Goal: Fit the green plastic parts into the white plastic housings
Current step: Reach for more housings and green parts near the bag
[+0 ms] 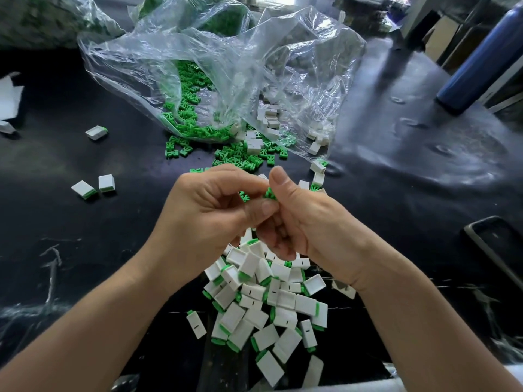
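Fingers (226, 189) of left hand (209, 219) and right hand (308, 222) pinch green parts (270, 193).

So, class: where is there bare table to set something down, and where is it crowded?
Bare table lies left of the left hand, nearer than the two stray housings, and right of the right hand, toward the blue bottle. Crowded: the pile of fitted housings between the forearms, and the loose green parts spilling from the bags.
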Motion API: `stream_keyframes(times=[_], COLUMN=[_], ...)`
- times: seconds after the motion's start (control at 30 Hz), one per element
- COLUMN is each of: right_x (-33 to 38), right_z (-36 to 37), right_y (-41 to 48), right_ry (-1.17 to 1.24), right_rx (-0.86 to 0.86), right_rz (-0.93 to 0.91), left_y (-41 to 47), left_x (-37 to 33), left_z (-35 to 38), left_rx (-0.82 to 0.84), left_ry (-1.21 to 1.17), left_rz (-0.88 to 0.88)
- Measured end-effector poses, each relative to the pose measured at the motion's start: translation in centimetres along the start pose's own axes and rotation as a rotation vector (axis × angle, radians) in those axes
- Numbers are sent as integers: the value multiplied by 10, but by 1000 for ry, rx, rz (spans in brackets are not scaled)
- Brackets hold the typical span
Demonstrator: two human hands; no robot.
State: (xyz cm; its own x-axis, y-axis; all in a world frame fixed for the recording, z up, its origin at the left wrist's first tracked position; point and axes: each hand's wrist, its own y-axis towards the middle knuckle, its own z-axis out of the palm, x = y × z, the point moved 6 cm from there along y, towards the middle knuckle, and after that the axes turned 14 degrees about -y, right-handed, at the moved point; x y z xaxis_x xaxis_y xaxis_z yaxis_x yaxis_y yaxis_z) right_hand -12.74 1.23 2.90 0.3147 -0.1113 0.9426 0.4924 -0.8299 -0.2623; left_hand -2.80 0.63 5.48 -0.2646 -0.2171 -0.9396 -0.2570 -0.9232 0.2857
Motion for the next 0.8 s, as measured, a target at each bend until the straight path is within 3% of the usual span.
stream_keyframes(times=[0.5, 0.8], right_x=[-3, -1], right_z=[1, 1], right_y=[3, 2], right_ry=[46, 112], right_rx=[32, 47], right_rz=[-6, 24], left_y=[-1, -1], left_x=[0, 11], left_z=[2, -5], left_rx=[39, -11], left_ry=[-58, -192], left_rz=[-29, -226])
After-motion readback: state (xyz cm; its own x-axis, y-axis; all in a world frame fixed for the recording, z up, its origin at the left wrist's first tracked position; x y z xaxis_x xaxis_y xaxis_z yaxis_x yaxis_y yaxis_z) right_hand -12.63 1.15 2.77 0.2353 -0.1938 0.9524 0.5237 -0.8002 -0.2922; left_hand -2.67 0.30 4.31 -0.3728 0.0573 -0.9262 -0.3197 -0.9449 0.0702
